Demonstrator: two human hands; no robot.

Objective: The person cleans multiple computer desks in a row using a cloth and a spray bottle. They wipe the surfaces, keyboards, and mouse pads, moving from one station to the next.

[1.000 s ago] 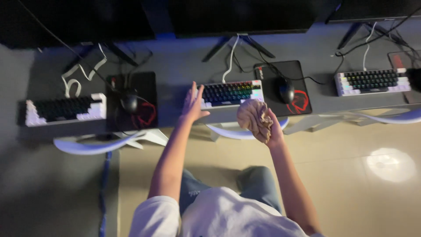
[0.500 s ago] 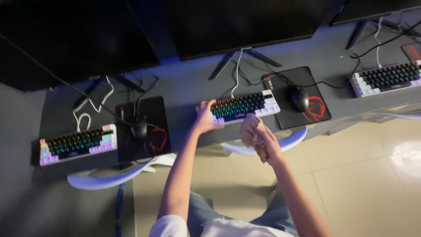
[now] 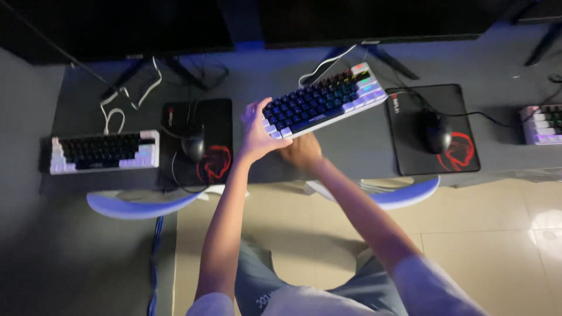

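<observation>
Lifting the backlit keyboard (image 3: 323, 100) by its near-left corner, left hand (image 3: 256, 136) with fingers (image 3: 257, 114) clenched around the edge, tilting it off the grey table (image 3: 351, 146) where it was lying flat half a second ago. Reaching beneath it at six o'clock, right hand (image 3: 300, 153) now pressing on the bared surface; grip there impossible to tell. Sitting at three o'clock, black mouse (image 3: 436, 131) on its mat (image 3: 430, 130); resting at nine o'clock, second keyboard (image 3: 104, 151).
</observation>
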